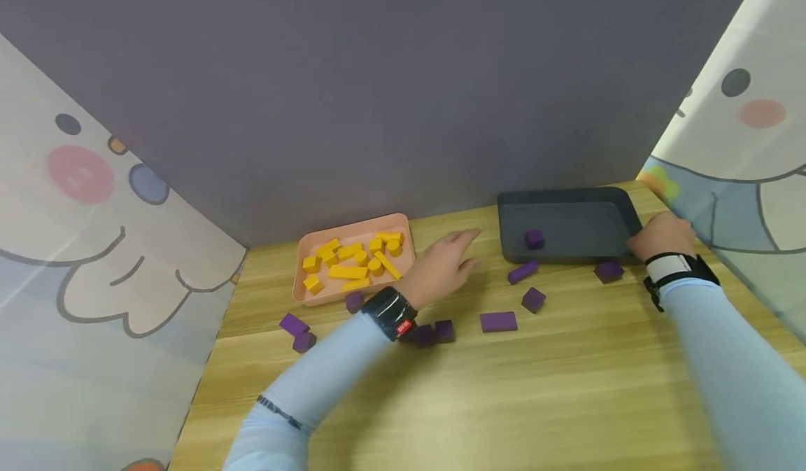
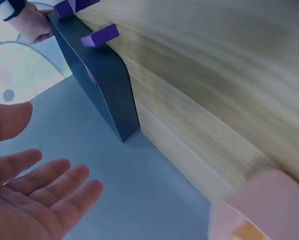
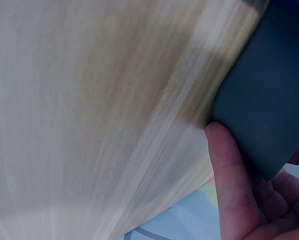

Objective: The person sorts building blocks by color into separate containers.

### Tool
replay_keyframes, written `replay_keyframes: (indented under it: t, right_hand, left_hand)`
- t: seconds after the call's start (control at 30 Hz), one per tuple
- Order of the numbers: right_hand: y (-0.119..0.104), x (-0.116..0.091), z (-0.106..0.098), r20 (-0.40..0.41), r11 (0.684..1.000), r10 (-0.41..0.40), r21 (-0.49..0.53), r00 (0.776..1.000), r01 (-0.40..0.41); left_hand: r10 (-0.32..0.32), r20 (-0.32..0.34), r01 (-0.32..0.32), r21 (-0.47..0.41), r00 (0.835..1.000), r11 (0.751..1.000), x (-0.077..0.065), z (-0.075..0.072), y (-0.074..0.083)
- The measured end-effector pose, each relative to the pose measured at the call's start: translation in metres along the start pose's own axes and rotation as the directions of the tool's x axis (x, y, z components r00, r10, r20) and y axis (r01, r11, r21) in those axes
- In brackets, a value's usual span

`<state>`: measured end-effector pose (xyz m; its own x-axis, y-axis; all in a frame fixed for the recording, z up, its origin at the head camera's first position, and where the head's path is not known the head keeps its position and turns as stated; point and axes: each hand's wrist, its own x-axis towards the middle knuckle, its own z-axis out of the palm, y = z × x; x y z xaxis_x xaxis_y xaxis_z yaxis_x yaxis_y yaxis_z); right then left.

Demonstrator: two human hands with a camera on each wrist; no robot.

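Observation:
My right hand grips the right end of a dark grey tray at the back right. In the right wrist view, the thumb lies along the tray's outer wall with the other fingers curled behind. One purple cube sits inside that tray. My left hand hovers between the two trays, holding nothing; its fingers are spread and relaxed in the left wrist view. Just in front of the dark tray are a purple bar, a purple cube and a purple block.
A pink tray of several yellow blocks stands left of my left hand. More purple blocks lie along its front, including a flat one and a pair at the left. A grey wall closes off the table's back.

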<state>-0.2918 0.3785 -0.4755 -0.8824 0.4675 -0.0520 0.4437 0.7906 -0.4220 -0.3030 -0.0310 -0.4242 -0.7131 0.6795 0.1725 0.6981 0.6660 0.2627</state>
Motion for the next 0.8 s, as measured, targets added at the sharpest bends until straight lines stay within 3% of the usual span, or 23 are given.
replay_keyframes:
  t: [0.23,0.43,0.63,0.8]
  right_hand:
    - [0.005,0.001,-0.004,-0.006,1.000,-0.001,-0.030,1.000,0.001]
    - [0.008,0.007,-0.006,0.014,0.999,0.002,-0.033,1.000,-0.002]
    - [0.007,0.008,-0.005,0.021,0.999,-0.004,-0.041,1.000,0.004]
    - [0.003,0.006,-0.001,0.041,1.000,0.016,-0.024,0.999,-0.015]
  left_hand:
    - [-0.074,0.099,0.082,-0.080,0.992,0.993,-0.067,-0.022,-0.022]
    - [-0.098,0.205,0.127,-0.136,0.974,0.982,-0.116,-0.016,-0.040]
    - [-0.117,0.271,0.158,-0.135,0.956,0.978,-0.137,0.003,-0.047]
    - [-0.125,0.258,0.162,-0.128,0.958,0.978,-0.143,0.012,-0.048]
